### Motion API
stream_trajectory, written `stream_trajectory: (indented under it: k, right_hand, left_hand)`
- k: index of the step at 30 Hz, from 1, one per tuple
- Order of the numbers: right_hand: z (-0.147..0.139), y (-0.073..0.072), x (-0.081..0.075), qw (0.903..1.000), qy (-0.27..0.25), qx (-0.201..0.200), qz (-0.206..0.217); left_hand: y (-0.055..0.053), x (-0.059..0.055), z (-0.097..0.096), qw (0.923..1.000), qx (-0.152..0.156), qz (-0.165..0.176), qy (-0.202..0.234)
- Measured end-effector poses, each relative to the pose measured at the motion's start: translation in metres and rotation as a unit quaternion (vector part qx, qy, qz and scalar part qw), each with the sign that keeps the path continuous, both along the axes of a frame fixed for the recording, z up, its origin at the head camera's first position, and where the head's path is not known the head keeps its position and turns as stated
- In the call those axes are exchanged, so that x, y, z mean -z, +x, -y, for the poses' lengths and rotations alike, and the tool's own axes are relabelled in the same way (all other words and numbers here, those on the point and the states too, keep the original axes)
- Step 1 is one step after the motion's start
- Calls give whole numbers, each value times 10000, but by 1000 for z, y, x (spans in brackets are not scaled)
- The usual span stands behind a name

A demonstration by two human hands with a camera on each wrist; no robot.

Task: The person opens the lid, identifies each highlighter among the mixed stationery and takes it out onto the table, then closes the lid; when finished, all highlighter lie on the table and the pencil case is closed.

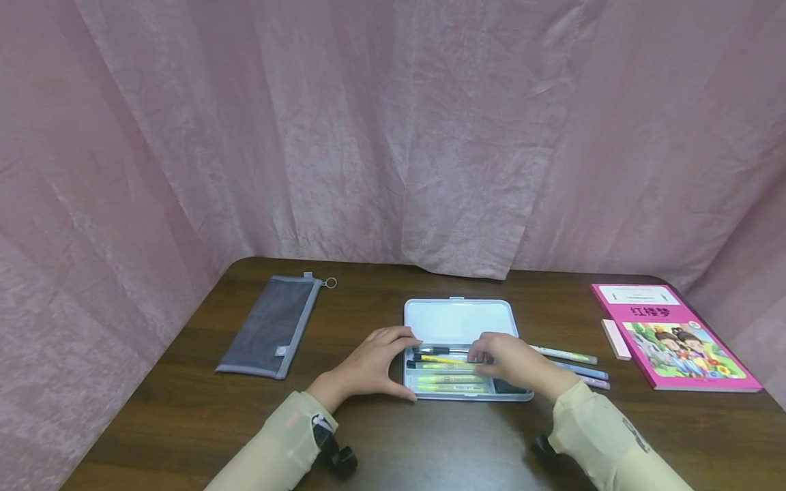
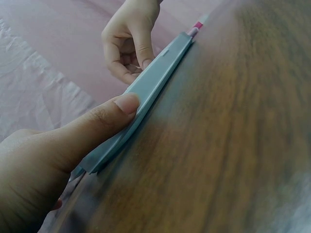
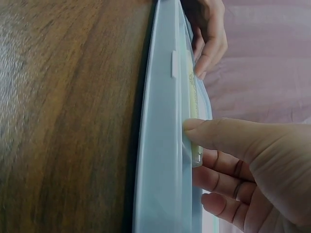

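Looks like the step in hand is arranging pens in the open, pale blue-white plastic pencil case (image 1: 460,322); can't tell from this whether pens are going in or coming out. The case sits mid-bench (image 1: 368,436), lid flipped back toward the pink velvet curtain (image 1: 344,136). Left hand (image 1: 374,365) is in a wide span, gripping the case's left end, thumb on the front wall. Right hand (image 1: 512,361) is over the tray's right half, curled narrow, and seems to pinch the end of a clear-barrelled marker with a yellow label (image 3: 194,97). More yellow-labelled markers (image 1: 450,379) lie lengthwise along the front; a black item (image 1: 508,387) fills the right front corner, too small to identify. Three slim pale pens (image 1: 582,370) lie on the bench just right of the case, partly behind the right arm. Grey mesh zip pouch (image 1: 267,327) well off left, white block (image 1: 616,339) beside the pink picture-cover book (image 1: 681,341) right. Next move, my read: keep the left brace, set the marker parallel to its neighbours, let go, clear the rim.
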State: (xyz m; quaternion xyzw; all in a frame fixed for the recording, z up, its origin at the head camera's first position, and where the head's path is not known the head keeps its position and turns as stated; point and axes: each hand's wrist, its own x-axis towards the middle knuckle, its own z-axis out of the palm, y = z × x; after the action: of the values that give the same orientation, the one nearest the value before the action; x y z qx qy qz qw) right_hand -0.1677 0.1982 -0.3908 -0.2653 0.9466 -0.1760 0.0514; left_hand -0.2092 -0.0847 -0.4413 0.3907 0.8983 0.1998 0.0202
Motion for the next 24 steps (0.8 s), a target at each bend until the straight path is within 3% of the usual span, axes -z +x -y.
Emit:
stream_trajectory:
  k: [24]
  right_hand:
    - [-3,3,-8,9999,19,140,10]
  left_hand:
    - [0,-1,0,10000,35,-54,38]
